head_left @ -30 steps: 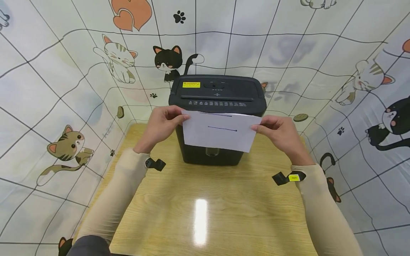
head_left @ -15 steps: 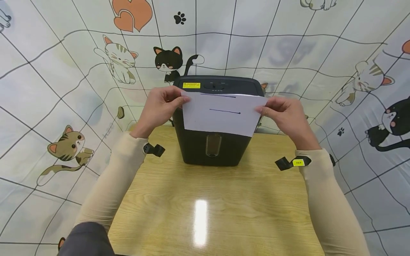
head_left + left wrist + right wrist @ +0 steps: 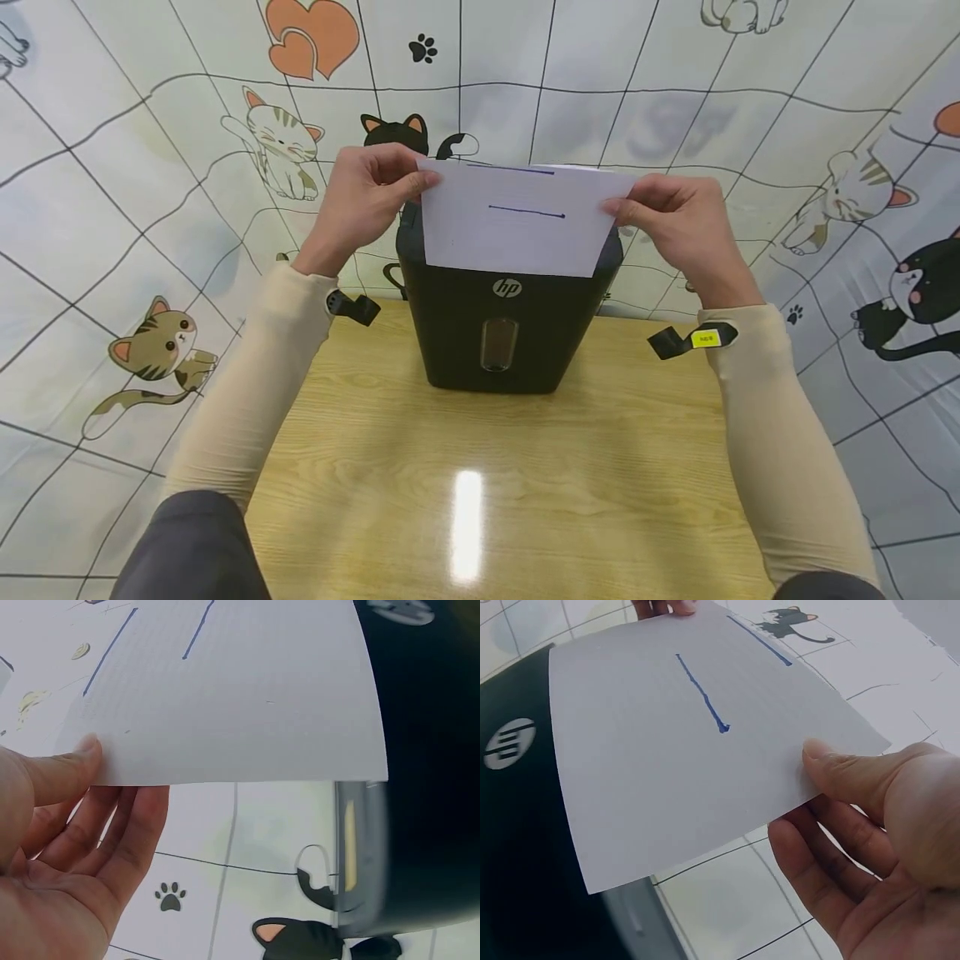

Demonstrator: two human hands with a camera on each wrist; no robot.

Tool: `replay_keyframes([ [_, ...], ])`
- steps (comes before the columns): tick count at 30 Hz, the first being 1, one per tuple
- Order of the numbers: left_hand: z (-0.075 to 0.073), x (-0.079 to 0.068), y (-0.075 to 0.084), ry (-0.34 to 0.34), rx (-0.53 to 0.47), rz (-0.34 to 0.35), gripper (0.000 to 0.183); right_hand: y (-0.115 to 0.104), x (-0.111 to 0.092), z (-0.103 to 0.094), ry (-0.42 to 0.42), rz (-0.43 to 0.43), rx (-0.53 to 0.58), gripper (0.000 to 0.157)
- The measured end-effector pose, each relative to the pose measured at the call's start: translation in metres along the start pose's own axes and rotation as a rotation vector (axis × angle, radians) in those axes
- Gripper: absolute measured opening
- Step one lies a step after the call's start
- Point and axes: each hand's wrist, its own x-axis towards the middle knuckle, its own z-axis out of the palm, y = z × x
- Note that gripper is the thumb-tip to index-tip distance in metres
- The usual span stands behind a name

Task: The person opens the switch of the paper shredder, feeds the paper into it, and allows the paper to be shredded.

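A white sheet of paper (image 3: 517, 233) with two blue pen lines hangs between both hands in the head view. My left hand (image 3: 367, 200) pinches its upper left corner between thumb and fingers, and my right hand (image 3: 678, 229) pinches the upper right one. Behind the paper stands a black HP paper shredder (image 3: 457, 333), its top largely hidden by the sheet. In the left wrist view the paper (image 3: 247, 712) has its lower edge beside the shredder (image 3: 431, 787). The right wrist view shows the thumb pressed on the paper (image 3: 660, 772), near the shredder's front (image 3: 517, 825).
The shredder stands at the back of a wooden table (image 3: 465, 450), which carries a bright light reflection. A white cloth backdrop (image 3: 600, 75) with cat drawings and grid lines surrounds the table. A black cable loop (image 3: 393, 275) shows left of the shredder.
Both hands have raised the paper from in front of the shredder to the height of its top. The shredder's HP logo and front window have come into view below the sheet.
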Motion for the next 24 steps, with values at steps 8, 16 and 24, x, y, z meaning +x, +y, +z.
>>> replay_keyframes([
  [8, -0.006, 0.015, 0.014, 0.007, -0.031, 0.003, 0.016, -0.012, 0.017, -0.007, 0.034, 0.015, -0.003, 0.035],
  [16, -0.005, 0.028, 0.007, 0.007, -0.005, -0.047, 0.014, -0.010, 0.034, -0.004, 0.008, -0.009, 0.031, 0.030],
  [24, -0.003, 0.041, -0.007, -0.029, -0.025, -0.063, 0.015, 0.000, 0.049, -0.002, -0.018, 0.046, 0.017, 0.029],
])
